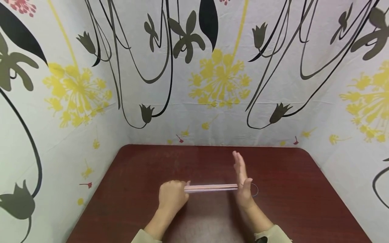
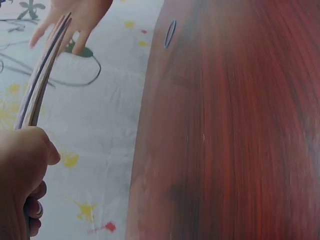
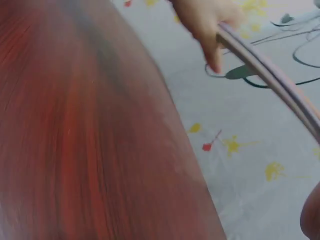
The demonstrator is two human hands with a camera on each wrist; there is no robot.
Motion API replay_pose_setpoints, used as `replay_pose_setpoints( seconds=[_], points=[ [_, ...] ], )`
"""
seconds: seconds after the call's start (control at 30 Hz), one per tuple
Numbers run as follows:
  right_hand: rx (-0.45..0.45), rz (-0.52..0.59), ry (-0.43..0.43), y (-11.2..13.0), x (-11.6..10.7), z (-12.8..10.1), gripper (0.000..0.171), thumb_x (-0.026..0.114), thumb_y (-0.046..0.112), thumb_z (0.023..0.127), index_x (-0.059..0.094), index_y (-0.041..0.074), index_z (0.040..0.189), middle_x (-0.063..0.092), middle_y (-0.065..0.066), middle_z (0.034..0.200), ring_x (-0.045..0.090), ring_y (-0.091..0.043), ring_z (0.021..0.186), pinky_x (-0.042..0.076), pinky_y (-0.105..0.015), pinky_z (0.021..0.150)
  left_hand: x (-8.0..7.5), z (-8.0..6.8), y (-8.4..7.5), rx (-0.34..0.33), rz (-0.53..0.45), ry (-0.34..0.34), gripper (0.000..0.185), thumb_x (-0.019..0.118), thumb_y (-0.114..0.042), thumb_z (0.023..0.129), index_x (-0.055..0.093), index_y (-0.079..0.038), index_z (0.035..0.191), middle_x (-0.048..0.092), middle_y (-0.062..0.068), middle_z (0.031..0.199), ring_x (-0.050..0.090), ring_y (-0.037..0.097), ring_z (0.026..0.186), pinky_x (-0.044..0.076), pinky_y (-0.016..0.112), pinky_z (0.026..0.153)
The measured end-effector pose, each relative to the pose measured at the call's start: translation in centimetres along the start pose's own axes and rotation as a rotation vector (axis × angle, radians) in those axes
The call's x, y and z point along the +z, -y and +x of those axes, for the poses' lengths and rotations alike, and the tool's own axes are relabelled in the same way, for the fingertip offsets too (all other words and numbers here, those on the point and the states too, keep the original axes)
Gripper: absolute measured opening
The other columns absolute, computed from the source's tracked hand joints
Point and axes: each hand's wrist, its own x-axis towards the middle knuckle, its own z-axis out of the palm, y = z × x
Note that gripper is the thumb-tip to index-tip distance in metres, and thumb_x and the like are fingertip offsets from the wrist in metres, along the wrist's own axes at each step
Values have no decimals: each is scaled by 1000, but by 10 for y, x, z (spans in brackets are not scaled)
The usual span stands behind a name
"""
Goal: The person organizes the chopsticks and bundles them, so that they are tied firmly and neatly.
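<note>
The left hand [image 1: 172, 196] is gripping one end of a bundle of thin pink sticks [image 1: 211, 188], lying left-to-right above the table [image 1: 304, 189]; the right hand [image 1: 243, 182], fingers straight, is seemingly pressing its palm against the far end

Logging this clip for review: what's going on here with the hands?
A person holds a bundle of thin pink sticks level above a dark red table. The left hand grips one end in a fist. The right hand, fingers straight and upright, presses its palm against the other end. A small ring-shaped band lies on the table beside the right hand.
</note>
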Motion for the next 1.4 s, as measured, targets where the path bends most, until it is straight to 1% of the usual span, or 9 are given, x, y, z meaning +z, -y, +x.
replay_pose_setpoints(
  seconds=[0.2, 0.5, 0.63, 0.73, 0.9, 1.03, 1.17, 1.3, 1.4],
  points=[
    [16, 21, 44, 4, 1, 3, 86, 9, 59, 105, 2, -9, 156, 16, -15, 167, 5, -27, 155, 7, -30, 120, 1, -1, -3, 8, -3, -18, 50, 80, -26, 82, 45, -17, 46, 33, -7, 44, 26, 9, 37, 25, 26, 35],
    [61, 17, -24, 1, -3, -4, 76, 12, 49, 109, 20, -12, 153, 36, -12, 160, 25, -22, 151, 19, -26, 117, -4, -5, -7, 141, 3, -42, 54, 82, -28, 80, 39, -18, 49, 36, -7, 43, 20, 7, 41, 26, 23, 36],
    [43, 12, -13, 1, -3, -4, 73, 14, 46, 110, 20, -13, 153, 36, -15, 160, 26, -22, 151, 19, -26, 118, -4, -7, -8, 98, -3, -83, 56, 81, -32, 81, 38, -18, 48, 35, -7, 43, 25, 8, 38, 27, 25, 36],
    [3, -3, -63, 2, -3, -3, 70, 17, 43, 110, 16, -12, 154, 30, -16, 162, 21, -23, 153, 15, -27, 119, -3, -9, -8, 38, 12, -101, 57, 81, -34, 81, 38, -18, 47, 35, -7, 43, 32, 10, 35, 28, 26, 35],
    [-20, -67, -33, 2, -3, -2, 73, 17, 43, 110, 15, -17, 152, 24, -20, 164, 12, -25, 155, 11, -29, 121, -2, -11, -9, 36, 17, -72, 56, 79, -32, 81, 38, -18, 46, 35, -7, 43, 30, 9, 35, 28, 26, 35],
    [4, -22, 14, 1, -6, -1, 73, 16, 43, 110, 12, -17, 152, 21, -16, 166, 9, -26, 155, 9, -29, 119, 0, -13, -5, 22, 0, -64, 52, 79, -31, 81, 42, -18, 46, 37, -7, 43, 31, 10, 35, 30, 27, 35],
    [25, -25, 68, 0, -3, -3, 76, 14, 46, 110, 17, -18, 151, 30, -11, 163, 18, -24, 153, 15, -26, 119, 0, -13, -5, 23, -5, -80, 54, 80, -30, 79, 40, -18, 46, 38, -6, 42, 35, 12, 34, 30, 28, 35],
    [95, -82, 116, -4, -12, -8, 73, 14, 44, 110, 23, -17, 150, 41, -16, 156, 32, -25, 148, 26, -26, 115, 0, -14, -2, 31, -6, -64, 52, 78, -30, 80, 41, -18, 46, 41, -6, 43, 36, 12, 35, 31, 28, 36],
    [203, -327, 67, -10, -35, -12, 51, 35, 29, 111, 40, -8, 146, 57, -17, 141, 52, -24, 132, 40, -25, 105, 1, -16, 4, 18, -20, -47, 53, 77, -30, 82, 38, -19, 47, 40, -7, 43, 32, 10, 35, 29, 27, 36]
  ],
)
